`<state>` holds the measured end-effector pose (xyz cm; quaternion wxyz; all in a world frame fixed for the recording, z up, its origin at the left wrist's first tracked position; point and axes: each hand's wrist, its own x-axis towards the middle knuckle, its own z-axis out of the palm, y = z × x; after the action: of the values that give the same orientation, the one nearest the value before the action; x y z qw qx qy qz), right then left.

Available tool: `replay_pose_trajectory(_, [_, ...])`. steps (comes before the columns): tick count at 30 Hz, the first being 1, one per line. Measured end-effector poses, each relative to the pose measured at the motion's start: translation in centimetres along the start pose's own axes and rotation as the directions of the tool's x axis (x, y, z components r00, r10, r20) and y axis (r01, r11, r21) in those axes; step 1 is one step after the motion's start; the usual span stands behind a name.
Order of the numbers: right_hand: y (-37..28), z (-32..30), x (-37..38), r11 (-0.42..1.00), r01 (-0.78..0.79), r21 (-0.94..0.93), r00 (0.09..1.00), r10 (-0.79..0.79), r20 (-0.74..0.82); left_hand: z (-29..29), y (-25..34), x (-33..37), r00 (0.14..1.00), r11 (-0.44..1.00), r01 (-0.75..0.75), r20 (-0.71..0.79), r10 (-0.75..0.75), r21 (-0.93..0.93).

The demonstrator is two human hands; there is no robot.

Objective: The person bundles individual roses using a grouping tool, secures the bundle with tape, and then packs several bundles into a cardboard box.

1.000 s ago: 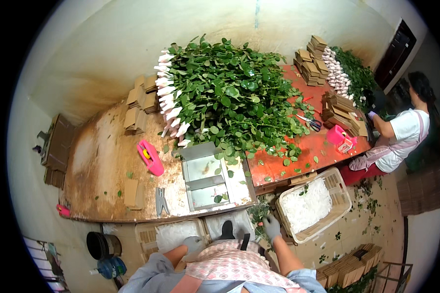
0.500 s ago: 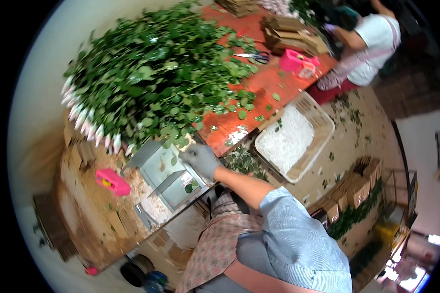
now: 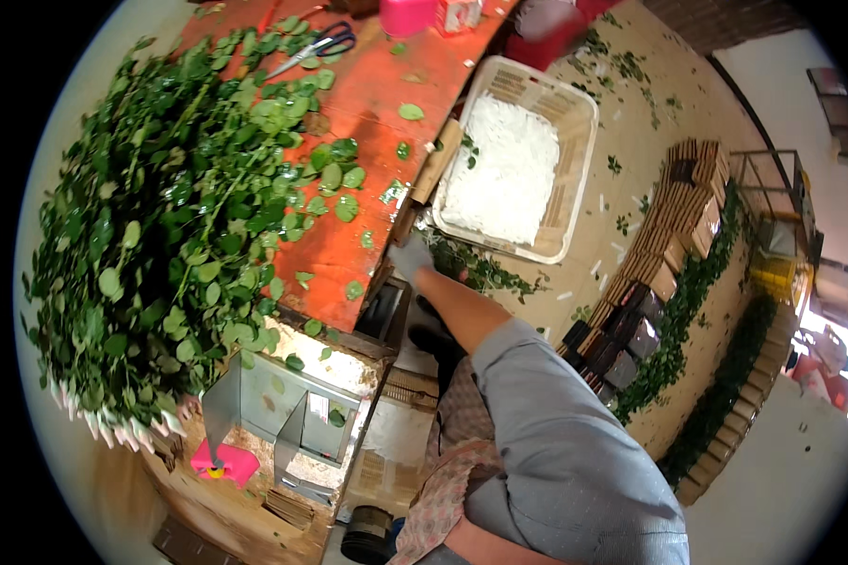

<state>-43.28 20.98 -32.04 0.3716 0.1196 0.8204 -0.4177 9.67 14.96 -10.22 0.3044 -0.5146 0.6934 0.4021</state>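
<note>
My right hand [image 3: 410, 258], in a grey glove, reaches to the edge of the red tabletop [image 3: 349, 247]. Its fingers are smeared and partly hidden, so what they hold or touch is unclear. Beside it, on the far right side, stands a cream plastic basket [image 3: 575, 174] with a heap of white pieces [image 3: 499, 169] in it. Below the hand lie cut leaves [image 3: 476, 268] on the floor. To the left spreads a big pile of leafy rose stems [image 3: 160, 226], pale buds [image 3: 113, 428] at its near left end. My left hand is out of view.
Scissors [image 3: 316, 47] lie on the tabletop. A grey metal tray with dividers [image 3: 273, 400] and a pink tape dispenser [image 3: 226, 463] sit on the wooden bench. Folded cardboard [image 3: 674, 221] and bundled greenery [image 3: 674, 315] line the floor at right. Another person's dark red clothing [image 3: 542, 47] shows at the top.
My right hand has left the metal tray and moved away to the red table's edge beside the basket. The view has swung, so the tray and stems now sit lower and further left.
</note>
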Motion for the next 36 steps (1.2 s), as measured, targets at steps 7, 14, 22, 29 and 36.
replay_pose_trajectory(7, [0.4, 3.2, 5.5, 0.981, -0.182, -0.068, 0.983, 0.182, 0.002, -0.8, 2.2, 2.7, 0.999, 0.996, -0.020, 0.040, 0.017, 0.083])
replay_pose_trajectory(14, [4.8, 1.0, 1.6, 0.954, 0.165, 0.252, 0.984, -0.140, -0.115, 0.4, 2.7, 2.9, 0.997, 0.994, -0.054, 0.054, 0.049, 0.091])
replay_pose_trajectory(22, [24.0, -12.4, -5.7, 0.972, -0.162, 0.169, 0.896, 0.216, -0.387, 3.5, 3.1, 0.7, 0.963, 0.965, -0.255, 0.107, 0.248, 0.054])
replay_pose_trajectory(29, [10.9, -37.8, -20.4, 0.917, 0.244, -0.316, 0.742, -0.387, -0.548, 1.7, 15.4, -0.1, 0.673, 0.687, -0.722, -0.152, 0.724, 0.075])
replay_pose_trajectory(36, [-16.4, -41.1, -43.1, 0.226, 0.531, -0.817, 0.350, -0.936, -0.032, -3.9, 29.7, -5.2, 0.377, 0.390, -0.911, -0.114, 0.919, 0.130])
